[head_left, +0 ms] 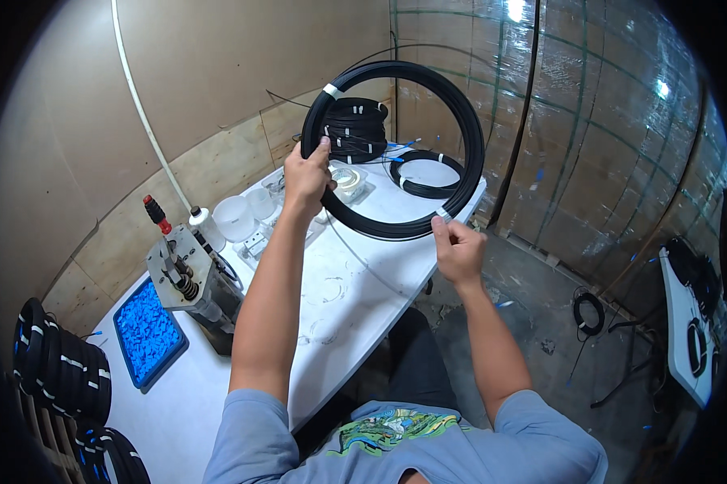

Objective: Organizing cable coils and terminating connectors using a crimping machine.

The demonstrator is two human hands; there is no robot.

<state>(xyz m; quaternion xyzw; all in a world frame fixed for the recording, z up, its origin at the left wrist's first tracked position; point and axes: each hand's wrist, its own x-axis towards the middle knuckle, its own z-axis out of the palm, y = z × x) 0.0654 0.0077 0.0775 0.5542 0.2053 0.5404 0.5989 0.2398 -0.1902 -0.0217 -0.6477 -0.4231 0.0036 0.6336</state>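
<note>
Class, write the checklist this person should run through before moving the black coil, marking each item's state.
1. Left hand gripping the black coil: ok.
2. Right hand at the lower white tape: ok.
3. Upper white tape on the coil: ok.
4. Lower white tape firmly stuck: cannot tell; partly hidden.
5. Coil resting on the table: not ok; held above it.
6. Blue pieces in their tray: ok.

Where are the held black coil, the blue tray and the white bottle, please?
Black coil [472, 145], head view: right side of its ring.
Blue tray [166, 366], head view: near rim.
White bottle [209, 230], head view: body.
</note>
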